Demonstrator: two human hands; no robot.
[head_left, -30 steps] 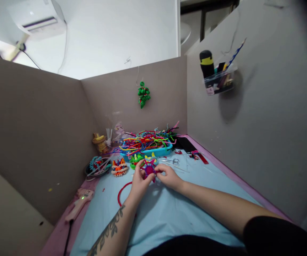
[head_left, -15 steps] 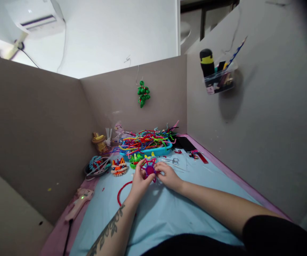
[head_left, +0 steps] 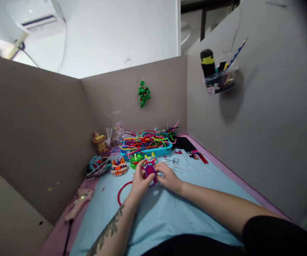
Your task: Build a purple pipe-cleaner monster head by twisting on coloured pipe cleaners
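Observation:
Between my hands, above the blue cloth, is a pipe-cleaner ornament (head_left: pixel 150 170) with a dark pink round centre and purple-pink spokes and loops. My left hand (head_left: pixel 140 177) grips its left side, the thumb lying across the lower part. At its right edge, my right hand (head_left: pixel 168 177) pinches the rim with thumb and fingertips; the exact strand is hidden. A curved red pipe cleaner (head_left: pixel 121 192) lies beside my left wrist. Behind the ornament sit a green pipe-cleaner figure (head_left: pixel 136 161) and a partly hidden yellow one (head_left: pixel 150 155). An orange and cream figure (head_left: pixel 119 168) stands to the left.
A blue tray (head_left: pixel 157 152) heaped with coloured pipe cleaners stands at the back. Scissors (head_left: pixel 173 161) lie right of centre. A dark bowl (head_left: pixel 98 170) and a power strip (head_left: pixel 79 204) are at left. Grey partitions (head_left: pixel 132 117) enclose the table, with a clear bin (head_left: pixel 220 83) on the right one.
The ornament has turned slightly in my fingers, its lower loops shifting left. My right fingers have moved a little along its right edge. Everything else stays put.

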